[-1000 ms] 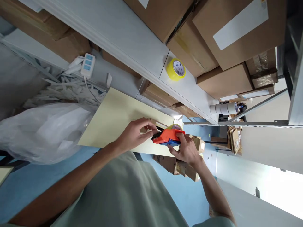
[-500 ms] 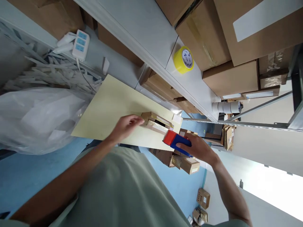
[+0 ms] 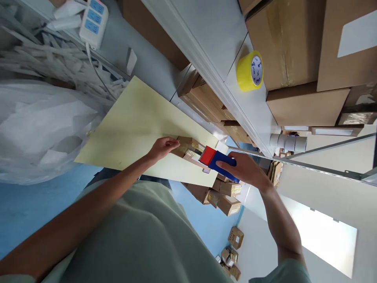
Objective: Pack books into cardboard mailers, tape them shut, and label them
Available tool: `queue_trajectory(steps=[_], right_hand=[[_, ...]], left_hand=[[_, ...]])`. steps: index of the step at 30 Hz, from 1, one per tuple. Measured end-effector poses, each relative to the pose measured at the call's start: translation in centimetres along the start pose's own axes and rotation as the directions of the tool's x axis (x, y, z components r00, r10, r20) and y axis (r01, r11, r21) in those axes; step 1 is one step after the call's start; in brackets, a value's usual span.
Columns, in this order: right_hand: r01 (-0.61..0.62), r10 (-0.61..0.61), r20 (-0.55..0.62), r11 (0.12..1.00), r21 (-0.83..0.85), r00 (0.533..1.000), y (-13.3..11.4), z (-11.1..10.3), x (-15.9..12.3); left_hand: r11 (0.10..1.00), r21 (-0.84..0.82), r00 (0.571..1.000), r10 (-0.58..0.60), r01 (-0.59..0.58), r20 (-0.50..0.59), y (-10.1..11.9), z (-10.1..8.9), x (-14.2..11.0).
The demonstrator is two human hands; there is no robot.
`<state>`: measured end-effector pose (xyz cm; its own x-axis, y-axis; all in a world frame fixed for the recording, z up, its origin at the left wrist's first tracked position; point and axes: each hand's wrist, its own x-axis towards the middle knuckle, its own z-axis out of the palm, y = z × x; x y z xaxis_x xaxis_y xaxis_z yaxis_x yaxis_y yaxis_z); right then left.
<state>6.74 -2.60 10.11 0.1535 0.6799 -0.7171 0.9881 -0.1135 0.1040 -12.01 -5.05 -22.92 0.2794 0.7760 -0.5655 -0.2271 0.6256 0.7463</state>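
Note:
A small cardboard box (image 3: pixel 184 147) lies on a pale yellow board (image 3: pixel 138 114). My left hand (image 3: pixel 161 150) is at the box's left end, its fingers curled together and touching or almost touching the cardboard. Whether anything thin is pinched between them I cannot tell. Wrapped in my right hand (image 3: pixel 249 169) is a blue tape dispenser (image 3: pixel 220 160) with a red head. That head rests on or just above the right part of the box and hides some of it. A small purple-edged item (image 3: pixel 206 170) shows just under the dispenser.
Yellow tape roll (image 3: pixel 249 70) and white rolls (image 3: pixel 288 142) stand on the shelf (image 3: pixel 200 39), beside large cartons (image 3: pixel 288 43). A power strip (image 3: pixel 94 23) is at upper left, above a translucent plastic bag (image 3: pixel 44 129). More boxes (image 3: pixel 228 204) sit beyond the board's right end.
The tape dispenser has moved up over the box's right part and now covers the dark gap seen there before. My left hand stays by the left end. The whole view has shifted.

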Motion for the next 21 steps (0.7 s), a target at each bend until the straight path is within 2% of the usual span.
queue_trajectory(steps=[5,9,14,21], right_hand=[[-0.011,0.011,0.010,0.998,-0.062,1.000,-1.4,0.1,2.1],[-0.011,0.013,0.021,0.996,-0.088,1.000,-1.8,0.1,3.1],[-0.003,0.006,0.034,0.996,-0.093,0.999,-2.2,0.1,3.4],[-0.024,0.027,0.026,0.995,-0.093,0.999,-2.3,0.3,3.5]], left_hand=[[0.999,-0.015,0.998,-0.049,0.048,-0.047,-2.0,1.7,1.7],[0.998,0.043,0.996,-0.052,0.055,-0.072,-2.6,2.8,2.0],[0.976,0.219,0.997,0.001,0.017,-0.079,-2.6,3.2,1.8],[0.920,0.379,0.982,0.151,-0.098,-0.114,-2.3,3.8,0.3]])
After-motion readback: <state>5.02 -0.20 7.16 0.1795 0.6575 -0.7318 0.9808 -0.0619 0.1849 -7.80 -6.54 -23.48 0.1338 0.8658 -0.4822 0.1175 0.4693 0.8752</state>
